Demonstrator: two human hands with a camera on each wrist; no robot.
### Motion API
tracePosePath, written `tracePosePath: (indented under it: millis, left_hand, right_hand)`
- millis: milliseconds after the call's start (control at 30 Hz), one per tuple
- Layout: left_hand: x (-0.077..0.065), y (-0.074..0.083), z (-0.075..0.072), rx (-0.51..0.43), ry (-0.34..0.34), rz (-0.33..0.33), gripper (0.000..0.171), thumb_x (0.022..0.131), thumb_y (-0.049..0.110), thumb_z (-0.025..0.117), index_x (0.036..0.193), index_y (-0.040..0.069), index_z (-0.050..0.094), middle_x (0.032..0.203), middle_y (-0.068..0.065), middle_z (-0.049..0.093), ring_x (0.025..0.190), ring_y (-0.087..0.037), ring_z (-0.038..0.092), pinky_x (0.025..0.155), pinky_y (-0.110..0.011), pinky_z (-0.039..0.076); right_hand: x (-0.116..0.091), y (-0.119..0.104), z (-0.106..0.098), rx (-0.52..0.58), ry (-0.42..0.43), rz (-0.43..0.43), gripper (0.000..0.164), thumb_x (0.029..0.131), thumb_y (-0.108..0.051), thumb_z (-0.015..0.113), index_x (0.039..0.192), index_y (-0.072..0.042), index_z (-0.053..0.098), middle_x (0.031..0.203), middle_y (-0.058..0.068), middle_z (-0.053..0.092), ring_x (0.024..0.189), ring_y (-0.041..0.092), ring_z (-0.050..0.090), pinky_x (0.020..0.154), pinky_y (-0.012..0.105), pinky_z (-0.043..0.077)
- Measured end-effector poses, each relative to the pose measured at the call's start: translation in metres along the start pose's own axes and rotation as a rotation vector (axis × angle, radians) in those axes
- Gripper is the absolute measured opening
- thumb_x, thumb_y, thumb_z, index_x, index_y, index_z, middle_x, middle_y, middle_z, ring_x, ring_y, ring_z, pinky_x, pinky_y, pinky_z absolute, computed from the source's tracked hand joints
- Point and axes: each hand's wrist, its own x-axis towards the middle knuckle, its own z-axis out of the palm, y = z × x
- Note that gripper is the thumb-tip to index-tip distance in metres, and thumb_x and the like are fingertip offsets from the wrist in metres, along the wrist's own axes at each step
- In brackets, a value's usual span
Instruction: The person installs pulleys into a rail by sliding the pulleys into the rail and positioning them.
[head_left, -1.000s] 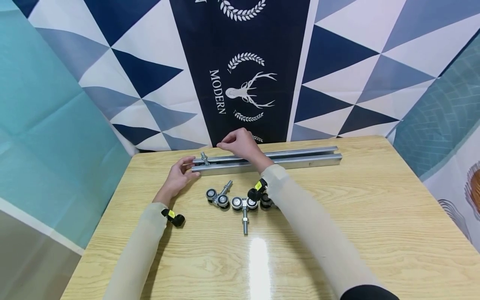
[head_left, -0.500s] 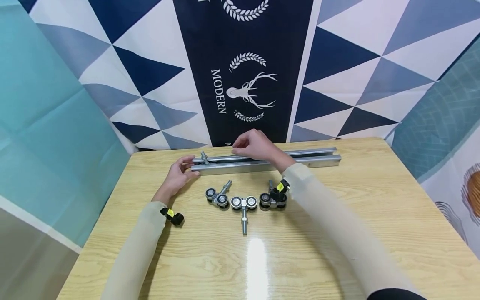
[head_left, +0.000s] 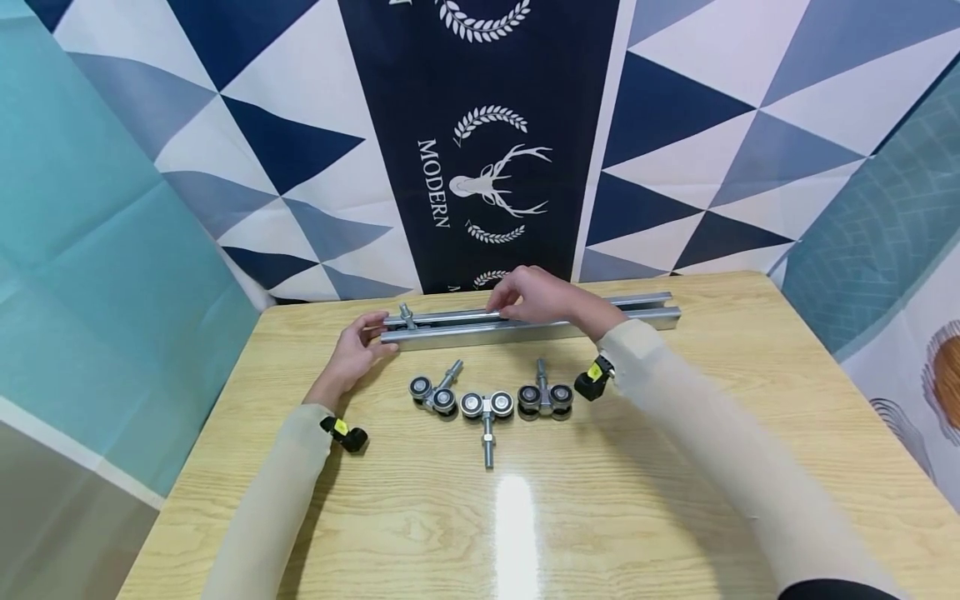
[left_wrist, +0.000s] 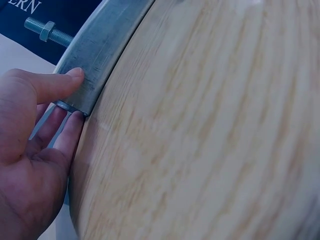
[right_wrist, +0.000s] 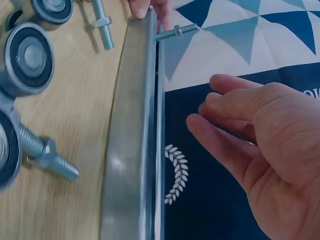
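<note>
At the left, the left grip (head_left: 358,346) pinches the near end of the rail (head_left: 465,336), thumb against its front wall and fingers bent around the end. The rail lies lengthwise along the back of the worktop (head_left: 315,500), and a bolt (head_left: 406,315) stands up from its slot just beside that grip. Below the rail lie the left trolley (head_left: 444,402), the middle trolley (head_left: 487,407) and the right trolley (head_left: 544,402), the middle one with its stem toward the person. Farther right, the right grip (head_left: 540,293) is loosely curved and holds nothing, over the rail's middle in the head view.

The bolt's foot is hidden inside the rail. The right hand and wrist cover part of the rail in the head view, and both wrist views cut off its length.

The left wrist view shows the thumb's placement and the bolt's nut (left_wrist: 46,31) closely; the right wrist view shows a gap between the right fingers (right_wrist: 232,102) and the rail.
</note>
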Motion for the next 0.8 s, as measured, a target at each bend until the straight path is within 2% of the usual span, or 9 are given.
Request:
tracePosePath:
  millis: [233,633,800]
  left_hand:
    - [-0.001,-0.001,0.000,0.021,0.001,0.007,0.068,0.087,-0.004,0.071,0.148,0.005,0.043,0.149,-0.021,0.046,0.136,-0.034,0.046,0.117,-0.048,0.039]
    - [0.000,-0.002,0.001,0.022,0.005,0.002,0.069,0.087,-0.003,0.072,0.149,0.007,0.043,0.147,-0.020,0.047,0.135,-0.032,0.047,0.117,-0.047,0.041]
    - [0.000,-0.002,0.001,0.025,0.009,0.003,0.068,0.087,-0.002,0.072,0.148,0.007,0.044,0.147,-0.021,0.046,0.135,-0.033,0.046,0.116,-0.049,0.040]
  right_hand:
    - [-0.013,0.003,-0.007,-0.020,-0.070,-0.027,0.019,0.090,-0.001,0.067,0.104,-0.007,0.078,0.105,0.007,0.079,0.098,0.020,0.071,0.094,0.045,0.058]
    - [-0.030,0.006,-0.012,-0.048,-0.103,-0.055,0.022,0.090,0.003,0.065,0.101,-0.011,0.079,0.107,0.006,0.078,0.098,0.018,0.072,0.092,0.043,0.060]
    - [-0.035,0.008,-0.014,-0.062,-0.107,-0.064,0.025,0.090,0.004,0.065,0.102,-0.013,0.079,0.112,0.008,0.076,0.100,0.020,0.072,0.093,0.047,0.059]
